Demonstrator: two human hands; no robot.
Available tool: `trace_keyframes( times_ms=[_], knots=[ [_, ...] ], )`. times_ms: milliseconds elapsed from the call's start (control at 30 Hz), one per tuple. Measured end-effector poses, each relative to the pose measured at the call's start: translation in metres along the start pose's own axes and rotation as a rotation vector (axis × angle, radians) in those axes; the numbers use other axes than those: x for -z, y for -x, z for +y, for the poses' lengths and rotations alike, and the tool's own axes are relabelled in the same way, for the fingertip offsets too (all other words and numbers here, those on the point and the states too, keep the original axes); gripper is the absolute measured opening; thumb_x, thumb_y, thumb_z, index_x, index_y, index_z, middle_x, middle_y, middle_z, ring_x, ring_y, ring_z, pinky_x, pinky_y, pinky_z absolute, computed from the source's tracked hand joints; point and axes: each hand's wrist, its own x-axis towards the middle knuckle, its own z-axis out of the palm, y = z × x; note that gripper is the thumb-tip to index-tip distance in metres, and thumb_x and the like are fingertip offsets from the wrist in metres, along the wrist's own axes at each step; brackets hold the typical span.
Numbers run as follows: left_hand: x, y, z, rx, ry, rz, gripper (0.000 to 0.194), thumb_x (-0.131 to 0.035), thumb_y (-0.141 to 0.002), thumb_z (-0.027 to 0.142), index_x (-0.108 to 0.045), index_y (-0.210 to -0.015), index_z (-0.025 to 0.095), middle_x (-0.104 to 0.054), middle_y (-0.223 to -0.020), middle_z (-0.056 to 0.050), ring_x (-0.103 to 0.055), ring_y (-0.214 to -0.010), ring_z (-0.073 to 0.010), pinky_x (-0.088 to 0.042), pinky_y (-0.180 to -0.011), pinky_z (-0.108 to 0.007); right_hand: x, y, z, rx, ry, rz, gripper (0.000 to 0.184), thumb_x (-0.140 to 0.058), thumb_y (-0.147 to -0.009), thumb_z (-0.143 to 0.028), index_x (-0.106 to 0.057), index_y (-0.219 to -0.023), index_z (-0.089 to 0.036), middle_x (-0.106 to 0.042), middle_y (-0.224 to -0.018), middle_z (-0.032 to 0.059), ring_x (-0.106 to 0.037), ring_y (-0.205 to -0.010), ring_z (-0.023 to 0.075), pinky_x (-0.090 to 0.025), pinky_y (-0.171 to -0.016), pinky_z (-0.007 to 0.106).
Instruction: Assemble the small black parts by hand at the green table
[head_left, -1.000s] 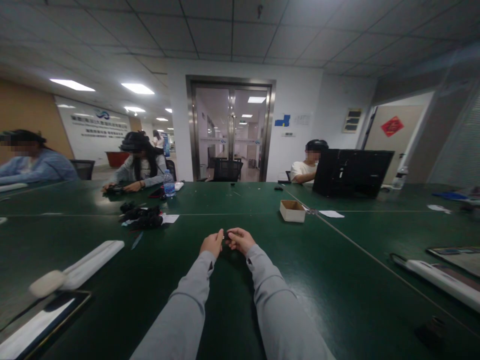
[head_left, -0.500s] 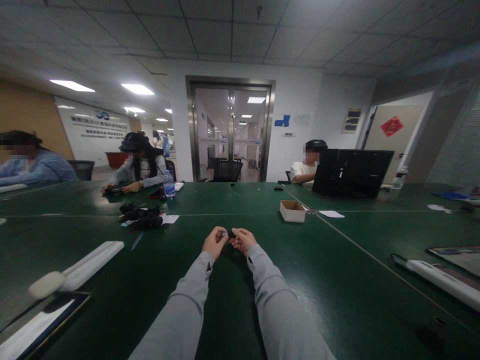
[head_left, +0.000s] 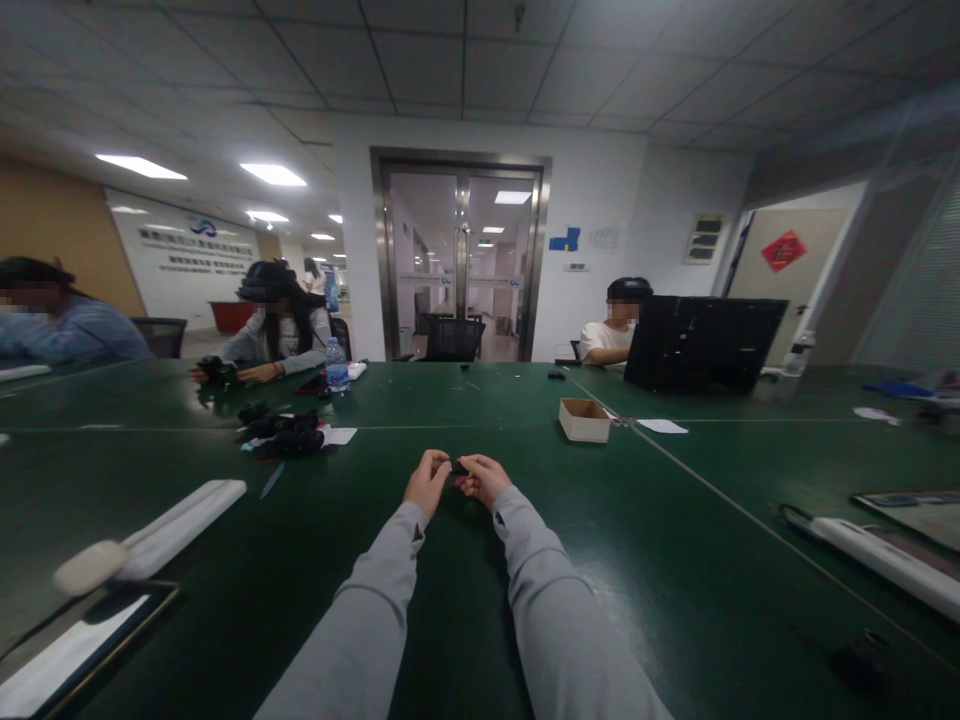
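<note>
Over the green table (head_left: pixel 450 600), my two hands meet in front of me. A small, dark, stubby object (head_left: pixel 458 467) shows between the fingertips, too small for me to tell its kind. My right hand (head_left: pixel 487 480) pinches it from the right, fingers curled under. At its left end, the thumb and forefinger of my left hand (head_left: pixel 426 483) are closed together, with a pale bit at their tips. Those fingers partly hide both ends of the object.
An open cardboard box (head_left: pixel 585 422) stands ahead on the right. Black items (head_left: pixel 289 433) are heaped on the left, near a water bottle (head_left: pixel 337 365). White power strips (head_left: pixel 184 525) and a phone (head_left: pixel 90 650) lie nearer. Other people sit across the table beside a monitor (head_left: pixel 705 345).
The left fingertips have closed in on the dark object, and the pale piece between them shows less now. The right hand has barely moved.
</note>
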Motion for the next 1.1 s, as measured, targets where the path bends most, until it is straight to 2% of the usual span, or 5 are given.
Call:
trace_keyframes(
  times_ms=[600,767,900,1000,1100],
  knots=[
    [0.001,0.001,0.007,0.047,0.024,-0.005,0.029,-0.046,-0.073,0.038,-0.051,-0.094,0.020,-0.055,-0.073,0.001,-0.048,-0.054,-0.0087,-0.039,-0.053,-0.021,0.000,0.000,-0.001,-0.008,-0.006,0.006,0.020,-0.060,-0.072,-0.027,-0.051,-0.082,-0.013,-0.057,-0.047,0.0013,-0.052,-0.038,0.0080,-0.039,-0.038,0.016],
    [0.001,0.001,0.004,0.049,0.022,-0.034,0.029,-0.043,-0.074,0.040,-0.052,-0.092,0.019,-0.050,-0.058,0.003,-0.046,-0.052,-0.0095,-0.037,-0.050,-0.020,0.000,0.001,-0.001,-0.006,-0.010,0.006,0.018,-0.060,-0.073,-0.026,-0.052,-0.082,-0.013,-0.057,-0.047,0.0013,-0.051,-0.038,0.0077,-0.040,-0.038,0.016],
    [0.001,0.000,0.003,0.069,0.060,0.053,0.029,-0.046,-0.072,0.037,-0.054,-0.092,0.019,-0.054,-0.071,0.000,-0.049,-0.060,-0.0101,-0.038,-0.054,-0.021,0.000,0.001,-0.001,-0.009,-0.007,0.015,0.017,-0.059,-0.073,-0.026,-0.052,-0.081,-0.013,-0.057,-0.047,0.0010,-0.051,-0.037,0.0074,-0.039,-0.037,0.016],
    [0.009,-0.007,0.022,0.169,0.159,0.178,0.032,-0.048,-0.069,0.036,-0.054,-0.094,0.016,-0.056,-0.080,-0.003,-0.049,-0.063,-0.0104,-0.038,-0.055,-0.021,0.001,0.000,-0.001,-0.009,-0.003,0.021,0.017,-0.059,-0.074,-0.026,-0.052,-0.081,-0.013,-0.058,-0.047,0.0018,-0.052,-0.037,0.0079,-0.040,-0.038,0.016],
    [0.028,-0.014,0.077,0.154,0.324,0.179,0.036,-0.051,-0.067,0.038,-0.054,-0.095,0.015,-0.055,-0.080,-0.004,-0.049,-0.063,-0.0098,-0.038,-0.054,-0.021,0.001,-0.002,0.001,-0.014,-0.003,0.027,0.013,-0.056,-0.076,-0.023,-0.051,-0.082,-0.013,-0.058,-0.048,0.0029,-0.053,-0.038,0.0085,-0.040,-0.038,0.016]
  ],
)
